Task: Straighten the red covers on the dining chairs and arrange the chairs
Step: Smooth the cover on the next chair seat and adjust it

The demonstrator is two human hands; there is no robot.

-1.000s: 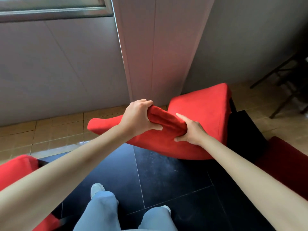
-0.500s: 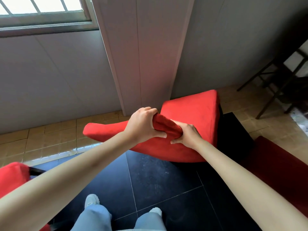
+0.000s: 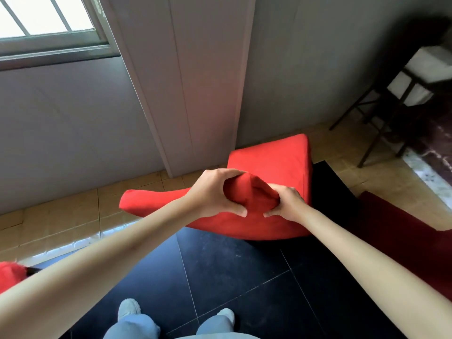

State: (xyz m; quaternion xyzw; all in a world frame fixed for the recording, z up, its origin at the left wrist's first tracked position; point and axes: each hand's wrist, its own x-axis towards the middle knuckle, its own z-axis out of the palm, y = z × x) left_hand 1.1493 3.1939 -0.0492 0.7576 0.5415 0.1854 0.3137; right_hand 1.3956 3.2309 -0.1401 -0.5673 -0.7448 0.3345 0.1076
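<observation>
A dining chair in a red cover [image 3: 271, 162] stands in front of me, its back toward me and its seat toward the wall. A fold of the cover is bunched up at the top of the backrest. My left hand [image 3: 215, 192] grips that fold from the left, fingers over the top and thumb below. My right hand [image 3: 285, 204] pinches the same fold from the right, close beside the left hand. The chair's frame is hidden under the cloth.
A second red-covered chair [image 3: 9, 275] shows at the left edge. Dark red fabric [image 3: 401, 231] lies at the right. A black metal-legged table [image 3: 391, 99] stands at the back right. A wall pillar [image 3: 195, 81] rises just behind the chair. My feet stand on black floor tiles [image 3: 232, 270].
My hands have moved closer together on the backrest top, gathering the cover into a tighter bunch. My view has tilted up, showing more of the window and wall.
</observation>
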